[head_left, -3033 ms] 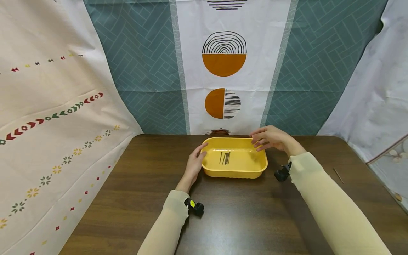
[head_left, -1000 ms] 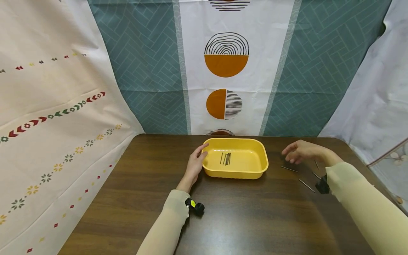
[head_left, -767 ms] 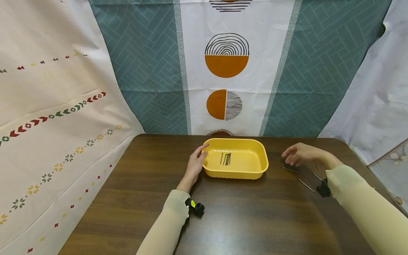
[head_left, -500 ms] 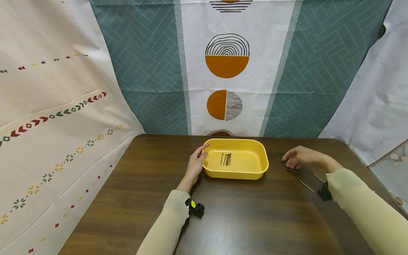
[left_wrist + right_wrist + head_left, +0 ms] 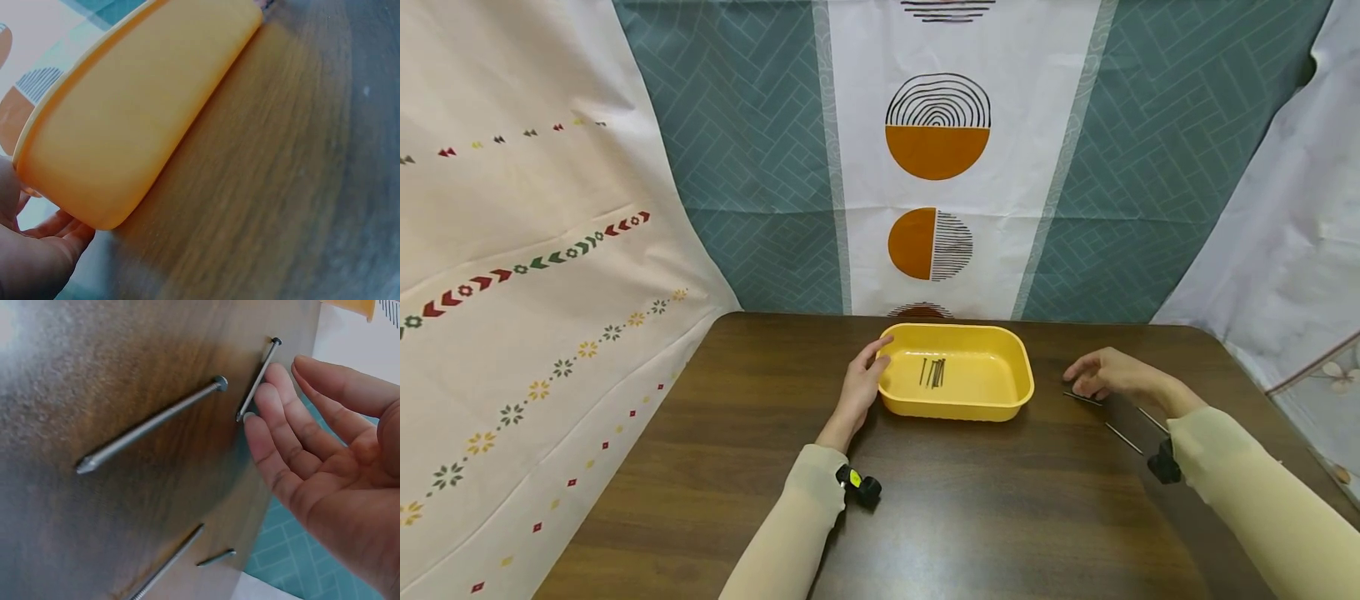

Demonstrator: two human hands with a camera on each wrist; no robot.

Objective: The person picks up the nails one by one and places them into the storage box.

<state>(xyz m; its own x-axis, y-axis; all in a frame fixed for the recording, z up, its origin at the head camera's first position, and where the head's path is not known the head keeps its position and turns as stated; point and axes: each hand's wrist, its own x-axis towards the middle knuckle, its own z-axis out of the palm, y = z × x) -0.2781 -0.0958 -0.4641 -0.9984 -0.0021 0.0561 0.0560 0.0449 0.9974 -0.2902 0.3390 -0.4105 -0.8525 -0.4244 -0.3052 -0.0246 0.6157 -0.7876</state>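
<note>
Starting at the left, we rested our left hand [image 5: 863,385] against the near-left corner of the yellow tray [image 5: 957,406], fingers nearly straight along its wall and curled round nothing. Several thin nails [image 5: 933,372] lay bunched inside the tray on the dark wooden worktop [image 5: 955,508]. Further right, our right hand [image 5: 1103,375] hung low with relaxed, spread fingers, their tips at one loose nail [image 5: 257,377] on the worktop; we could not tell whether they touched it. A second nail [image 5: 152,424] lay just beside it, and two more nails [image 5: 181,562] lay nearer the worktop's edge.
</note>
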